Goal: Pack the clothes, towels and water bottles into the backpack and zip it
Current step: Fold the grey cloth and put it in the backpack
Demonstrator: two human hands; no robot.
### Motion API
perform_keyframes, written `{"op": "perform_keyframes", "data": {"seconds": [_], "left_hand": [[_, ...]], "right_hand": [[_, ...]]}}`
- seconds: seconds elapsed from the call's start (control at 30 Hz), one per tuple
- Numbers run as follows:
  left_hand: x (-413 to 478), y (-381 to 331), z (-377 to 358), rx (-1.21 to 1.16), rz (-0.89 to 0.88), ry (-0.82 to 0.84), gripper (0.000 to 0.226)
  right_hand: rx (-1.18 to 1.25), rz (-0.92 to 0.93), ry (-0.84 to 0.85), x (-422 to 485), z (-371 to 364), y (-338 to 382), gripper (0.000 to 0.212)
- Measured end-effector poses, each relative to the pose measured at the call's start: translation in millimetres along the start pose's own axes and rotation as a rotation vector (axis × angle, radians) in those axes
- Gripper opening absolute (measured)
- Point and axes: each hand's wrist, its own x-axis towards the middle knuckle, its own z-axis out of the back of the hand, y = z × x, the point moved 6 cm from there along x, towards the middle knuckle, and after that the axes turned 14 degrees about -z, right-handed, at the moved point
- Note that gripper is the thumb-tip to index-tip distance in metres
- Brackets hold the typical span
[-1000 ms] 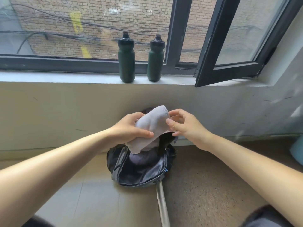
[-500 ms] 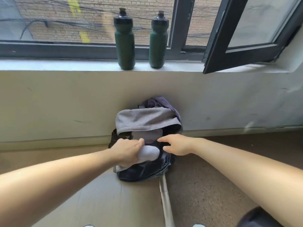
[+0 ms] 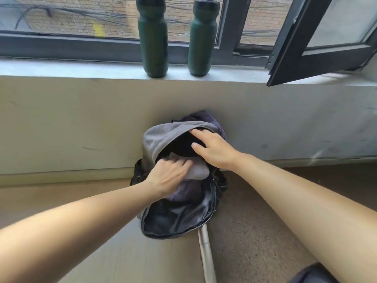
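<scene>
Two bottles [image 3: 154,37] stand on the sill above the backpack [image 3: 179,211]. Left hand [image 3: 169,176] grips a pale rolled towel [image 3: 196,170] in its mouth; right hand [image 3: 214,148], fingers spread, holds the top open. Soft and light, it should squash down if pressed mid-roll.

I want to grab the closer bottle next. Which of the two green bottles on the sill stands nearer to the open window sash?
The right bottle: it stands beside the window's vertical frame bar, toward the open sash. The left bottle stands farther away.
</scene>
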Motion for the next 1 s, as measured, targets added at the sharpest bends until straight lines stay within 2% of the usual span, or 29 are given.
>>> {"op": "perform_keyframes", "data": {"seconds": [0.1, 0.2, 0.27, 0.43, 0.57, 0.67, 0.77, 0.9, 0.97, 1.0], "left_hand": [[16.0, 7.9, -29.7, -0.007, 0.064, -0.069, 0.053], [13.2, -9.7, -82.0, -0.08, 0.012, 0.103, 0.074], [6.7, -23.7, -108.9, -0.142, -0.002, 0.229, 0.072], [1.3, -37.7, -89.9, -0.131, -0.067, 0.206, 0.069], [-10.9, -35.3, -97.0, -0.263, -0.107, 0.314, 0.071], [-10.9, -27.7, -93.0, -0.362, -0.082, 0.368, 0.062], [-7.0, -18.2, -53.6, -0.316, -0.149, 0.217, 0.041], [-14.5, -7.7, 25.4, -0.128, -0.381, -0.209, 0.015], [-17.3, 1.3, 63.6, -0.039, -0.389, -0.412, 0.013], [-16.4, 7.9, 79.5, -0.014, -0.334, -0.492, 0.017]], "right_hand": [[-0.005, -0.006, -0.004, 1.9, -2.1, -1.9, 0.062], [-0.014, -0.004, 0.003, 1.0, -4.9, -5.3, 0.058], [-0.015, -0.01, 0.017, 2.1, -5.6, -8.9, 0.058], [-0.003, -0.022, 0.028, 1.9, -2.1, -8.6, 0.056], [0.005, -0.025, 0.057, -3.5, -0.3, -2.8, 0.058], [-0.015, -0.035, 0.097, -8.6, -3.1, -5.2, 0.064], [-0.015, -0.057, 0.12, -14.9, -3.9, -8.9, 0.065], [0.006, -0.081, 0.109, -20.0, -2.4, -15.1, 0.055], [-0.045, -0.069, 0.095, -20.6, 1.1, -16.4, 0.044], [-0.049, -0.084, 0.093, -20.7, 3.7, -17.9, 0.04]]}}
